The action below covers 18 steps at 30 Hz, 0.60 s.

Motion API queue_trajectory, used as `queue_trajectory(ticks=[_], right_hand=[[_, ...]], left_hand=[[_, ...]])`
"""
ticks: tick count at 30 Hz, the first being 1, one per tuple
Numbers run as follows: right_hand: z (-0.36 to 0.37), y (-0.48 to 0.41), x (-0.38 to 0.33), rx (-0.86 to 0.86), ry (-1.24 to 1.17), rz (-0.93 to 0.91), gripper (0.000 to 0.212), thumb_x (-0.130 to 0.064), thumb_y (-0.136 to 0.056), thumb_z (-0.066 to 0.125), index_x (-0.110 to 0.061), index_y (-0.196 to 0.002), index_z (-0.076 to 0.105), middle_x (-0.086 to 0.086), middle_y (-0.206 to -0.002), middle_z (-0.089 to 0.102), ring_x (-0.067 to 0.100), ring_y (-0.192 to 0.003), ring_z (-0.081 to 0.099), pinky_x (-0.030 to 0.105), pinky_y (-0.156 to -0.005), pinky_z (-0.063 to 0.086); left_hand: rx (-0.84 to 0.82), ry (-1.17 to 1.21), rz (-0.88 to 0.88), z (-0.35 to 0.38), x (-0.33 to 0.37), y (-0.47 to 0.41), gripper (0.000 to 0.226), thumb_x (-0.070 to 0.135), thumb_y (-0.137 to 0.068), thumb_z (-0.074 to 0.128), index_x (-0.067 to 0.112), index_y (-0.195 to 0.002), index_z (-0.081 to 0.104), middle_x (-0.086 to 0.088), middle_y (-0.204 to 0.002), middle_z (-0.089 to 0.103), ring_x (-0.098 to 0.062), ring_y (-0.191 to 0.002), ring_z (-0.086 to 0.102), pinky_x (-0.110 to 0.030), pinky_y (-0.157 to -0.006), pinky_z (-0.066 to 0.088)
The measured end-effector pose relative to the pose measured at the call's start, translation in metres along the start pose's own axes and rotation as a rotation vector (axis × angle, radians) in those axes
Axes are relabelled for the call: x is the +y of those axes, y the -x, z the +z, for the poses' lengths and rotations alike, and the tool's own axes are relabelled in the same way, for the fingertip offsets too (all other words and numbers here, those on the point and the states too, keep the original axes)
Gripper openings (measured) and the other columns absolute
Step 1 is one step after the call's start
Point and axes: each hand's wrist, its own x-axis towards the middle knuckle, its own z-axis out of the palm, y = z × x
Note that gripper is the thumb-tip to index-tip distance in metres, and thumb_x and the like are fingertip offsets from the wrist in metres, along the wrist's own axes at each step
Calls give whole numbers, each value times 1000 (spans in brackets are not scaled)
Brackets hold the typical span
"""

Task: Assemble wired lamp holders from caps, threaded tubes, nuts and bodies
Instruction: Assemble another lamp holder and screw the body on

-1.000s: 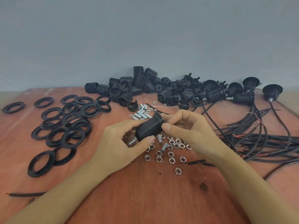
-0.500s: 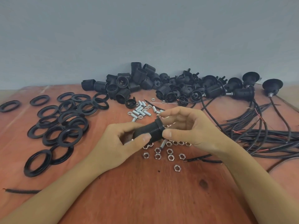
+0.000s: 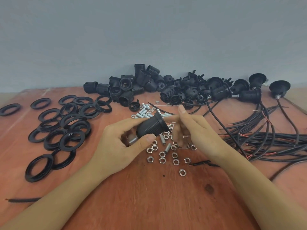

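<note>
Lamp holder body [image 3: 150, 127]: black and ribbed, held tilted above the middle of the bench [image 3: 157, 200], flanged end up and to the right.
Rings [image 3: 66, 128]: well left of the body, black, lying flat on the bench, many overlapping.
Left hand [image 3: 116, 144]: just left of the body, thumb beneath and fingers over the top, curled round its barrel.
Threaded tube [image 3: 132, 141]: silver, sticking out of the body's lower left end, inside the left palm.
Loose tubes [image 3: 144, 112]: just behind the body, a small heap on the bench.
Nuts [image 3: 166, 156]: below and right of the body, scattered flat on the bench.
Right hand [image 3: 196, 129]: just right of the body; one finger reaches its flange and another fingertip points up. The rest are blurred, so I cannot tell whether it pinches anything.
Black parts heap [image 3: 149, 87]: behind the body, against the wall.
Wired holders [image 3: 247, 95]: behind and well right of the body.
Wires [image 3: 274, 138]: well right of the body, spread over the bench.
</note>
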Motion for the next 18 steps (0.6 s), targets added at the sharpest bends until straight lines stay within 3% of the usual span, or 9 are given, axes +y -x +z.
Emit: queue_trajectory(ticks=[3,5,8,12,14,16,18], right_hand=[[-1,1,-1,71,-14,-43,69,-64,-86,37,-13,-48,64,12,-45,45,21,-45,41,31,-57,40],[-3,1,-1,118,-64,-61,63,-61,-87,39,-15,-54,66,10,-45,44,22,-46,39,33,-54,38],[1,0,0,59,-52,-37,55,-61,-85,39,-21,-81,76,4,-54,59,13,-48,47,22,-47,41],[4,2,2,62,-11,-53,66,-63,-87,38,-19,-44,63,8,-41,47,15,-42,42,20,-50,38],[5,2,2,84,-45,-78,59,-60,-88,39,-21,-52,66,7,-44,48,16,-43,42,22,-49,38],[8,1,3,51,-58,-85,52,-57,-87,40,-20,-79,75,4,-53,58,12,-45,46,20,-46,39],[8,1,4,29,-64,-82,52,-57,-87,42,-19,-81,77,6,-56,62,11,-44,46,20,-46,40]], left_hand=[[14,-29,32,-1,0,-1,33,44,-83,64,29,-112,65,22,-84,64,2,-70,56,-8,-66,41],[17,-35,39,-1,1,-1,32,44,-83,63,30,-112,64,21,-85,64,3,-70,55,-6,-67,38],[15,-40,44,0,0,-1,32,44,-84,63,30,-112,64,21,-84,64,2,-71,55,-7,-67,38],[29,-43,34,-1,-1,0,33,45,-83,62,30,-113,64,23,-86,64,2,-71,57,-6,-66,38],[32,-52,32,-1,-1,0,33,45,-83,62,30,-113,64,23,-85,64,2,-71,56,-5,-66,38],[30,-56,36,-1,0,0,33,45,-84,62,30,-113,64,25,-83,63,3,-71,56,-5,-66,38],[24,-62,52,-1,0,0,32,44,-84,62,31,-113,64,25,-83,63,3,-72,57,-6,-67,39]])
